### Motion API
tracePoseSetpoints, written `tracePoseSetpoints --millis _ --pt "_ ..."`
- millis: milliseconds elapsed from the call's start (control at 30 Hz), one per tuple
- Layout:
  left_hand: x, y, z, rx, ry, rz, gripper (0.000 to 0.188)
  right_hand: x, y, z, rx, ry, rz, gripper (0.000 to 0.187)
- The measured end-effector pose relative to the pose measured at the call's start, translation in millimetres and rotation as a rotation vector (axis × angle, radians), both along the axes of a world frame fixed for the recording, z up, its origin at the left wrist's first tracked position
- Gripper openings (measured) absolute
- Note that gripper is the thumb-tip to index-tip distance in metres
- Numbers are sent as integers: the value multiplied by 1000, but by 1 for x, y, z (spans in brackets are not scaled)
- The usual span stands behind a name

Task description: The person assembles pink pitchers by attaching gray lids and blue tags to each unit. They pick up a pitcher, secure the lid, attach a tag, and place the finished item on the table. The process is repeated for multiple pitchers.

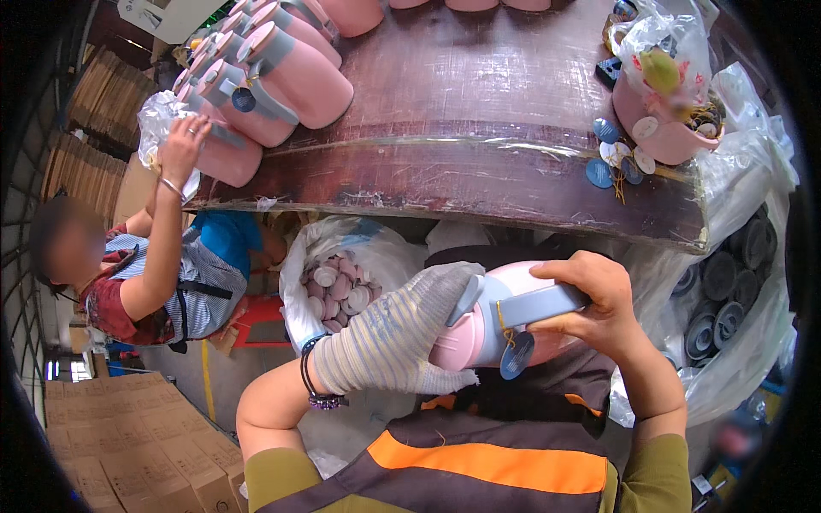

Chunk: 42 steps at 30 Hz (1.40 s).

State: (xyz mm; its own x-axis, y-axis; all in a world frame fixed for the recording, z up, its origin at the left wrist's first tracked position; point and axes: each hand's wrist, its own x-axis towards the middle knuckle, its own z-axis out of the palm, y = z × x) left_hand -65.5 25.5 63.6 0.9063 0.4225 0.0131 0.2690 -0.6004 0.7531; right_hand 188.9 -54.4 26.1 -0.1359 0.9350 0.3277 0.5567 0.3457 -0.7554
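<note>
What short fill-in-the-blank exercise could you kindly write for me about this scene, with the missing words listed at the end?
1. The person's left hand is covered by a striped ____.
2. The right hand grips the pink jug by its grey, bar-like ____.
3. A round, dark blue ____ hangs from the jug on a thin gold string.
4. Of the picture's left and right sides, the co-worker appears on the ____ one.

Missing words: glove; handle; tag; left.
</note>
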Motion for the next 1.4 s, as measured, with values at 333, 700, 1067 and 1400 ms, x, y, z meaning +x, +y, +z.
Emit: tracePoseSetpoints --millis 333,700,1067,1400 --pt "-5 -13 16 228 70 -138 83 -1 21 -29 -88 237 281 47" --pt "-67 61 90 342 -163 537 78 -50 71 -17 50 346 -43 46" --pt "-120 223 11 1194 -41 975 69 -37 84 -61 -205 460 -188 32" --pt "-56 203 -140 838 537 795 48 43 226 -65 -85 336 -387 37"
